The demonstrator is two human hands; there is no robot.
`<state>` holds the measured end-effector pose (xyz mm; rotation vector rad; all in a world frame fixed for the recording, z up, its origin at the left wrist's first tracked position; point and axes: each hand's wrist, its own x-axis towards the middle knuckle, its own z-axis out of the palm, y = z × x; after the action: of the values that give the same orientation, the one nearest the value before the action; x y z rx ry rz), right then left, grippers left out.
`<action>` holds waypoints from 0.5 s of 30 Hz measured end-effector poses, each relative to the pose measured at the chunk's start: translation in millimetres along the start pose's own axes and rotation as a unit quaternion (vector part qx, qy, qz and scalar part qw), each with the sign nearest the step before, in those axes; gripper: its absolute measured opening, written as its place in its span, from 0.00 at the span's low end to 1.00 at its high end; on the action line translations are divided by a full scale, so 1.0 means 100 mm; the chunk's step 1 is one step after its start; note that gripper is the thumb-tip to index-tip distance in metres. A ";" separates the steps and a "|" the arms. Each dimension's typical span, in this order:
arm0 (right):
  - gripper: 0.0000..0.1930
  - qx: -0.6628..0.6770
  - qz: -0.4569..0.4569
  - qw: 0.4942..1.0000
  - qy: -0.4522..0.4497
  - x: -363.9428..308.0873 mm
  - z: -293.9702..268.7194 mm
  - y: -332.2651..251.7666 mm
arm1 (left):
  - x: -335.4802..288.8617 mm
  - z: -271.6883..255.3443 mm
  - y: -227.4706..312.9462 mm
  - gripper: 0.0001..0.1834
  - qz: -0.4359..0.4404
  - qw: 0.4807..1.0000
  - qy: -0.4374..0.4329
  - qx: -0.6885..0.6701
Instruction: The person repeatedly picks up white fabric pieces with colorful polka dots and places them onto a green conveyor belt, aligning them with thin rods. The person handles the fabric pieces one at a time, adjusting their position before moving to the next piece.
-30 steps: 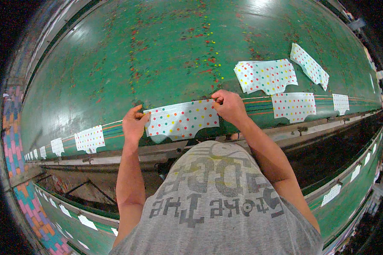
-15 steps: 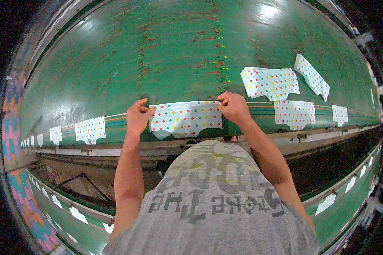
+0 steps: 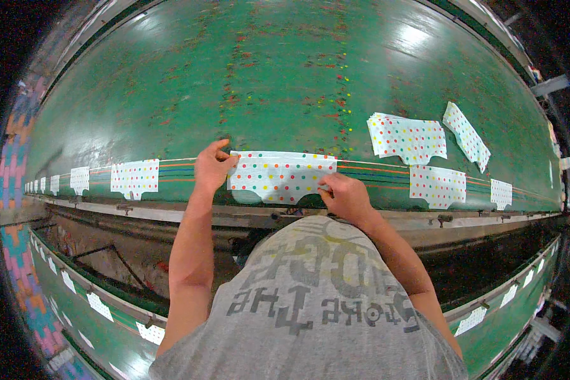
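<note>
A white cut fabric piece (image 3: 278, 177) with coloured polka dots lies along the near edge of a long green table (image 3: 285, 95). Its straight edge faces away from me, and its curved cutouts face my body. At its upper left corner is my left hand (image 3: 214, 167), thumb on the cloth and fingers curled, the index finger reaching a little past the edge. My right hand (image 3: 348, 195) pinches the piece at its lower right side, by the cutout. The fingertips partly cover the cloth there.
To the right lie a stack of dotted pieces (image 3: 409, 139) and a narrower dotted stack (image 3: 467, 136). More pieces line the near edge, one at left (image 3: 135, 177) and one at right (image 3: 438, 187). Coloured lines run along this edge. Behind me stands another green table (image 3: 130, 351).
My right hand has moved from the upper right corner down to the lower right side of the piece. My left hand stays at the upper left corner. The view has shifted slightly.
</note>
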<state>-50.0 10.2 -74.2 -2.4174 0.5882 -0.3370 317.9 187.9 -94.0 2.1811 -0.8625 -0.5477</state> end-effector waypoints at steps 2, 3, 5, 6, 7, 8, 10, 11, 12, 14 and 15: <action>0.11 -0.023 0.022 0.999 -0.012 -0.03 -0.03 0.00 | 0.01 0.01 -0.02 0.35 0.001 1.000 0.003 -0.008; 0.12 -0.025 0.032 0.999 -0.014 -0.05 -0.04 0.00 | 0.01 0.00 -0.01 0.35 0.000 1.000 0.006 -0.005; 0.11 -0.022 0.047 0.999 -0.006 -0.07 -0.04 0.00 | -0.01 0.00 0.02 0.34 0.011 1.000 0.013 0.017; 0.11 -0.004 0.054 0.999 0.002 -0.08 -0.04 0.00 | -0.02 0.01 0.04 0.34 0.008 1.000 0.014 0.021; 0.11 -0.017 0.056 0.998 0.006 -0.09 -0.03 0.00 | -0.03 0.00 0.05 0.34 0.010 1.000 0.016 0.022; 0.10 -0.016 0.058 0.998 0.011 -0.10 -0.03 0.00 | -0.03 -0.01 0.07 0.34 0.011 1.000 0.018 0.023; 0.10 -0.012 0.058 0.998 0.017 -0.11 -0.02 0.00 | -0.03 -0.02 0.09 0.34 0.012 1.000 0.008 0.022; 0.09 -0.011 0.057 0.998 0.018 -0.10 -0.02 0.01 | -0.03 -0.02 0.10 0.34 0.019 0.999 0.012 0.023; 0.09 0.002 0.050 0.998 0.026 -0.10 -0.02 0.01 | -0.03 -0.03 0.10 0.35 0.023 0.999 0.013 0.019; 0.09 -0.012 0.052 0.998 0.021 -0.11 -0.02 0.02 | -0.02 -0.03 0.11 0.35 0.020 0.999 0.011 0.028; 0.09 -0.008 0.053 0.998 0.022 -0.12 -0.02 0.02 | -0.01 -0.03 0.11 0.35 0.009 1.000 0.005 0.023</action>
<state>-61.6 13.1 -74.8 -2.3886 0.7373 -0.3428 314.3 184.7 -83.3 2.2142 -0.8974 -0.5133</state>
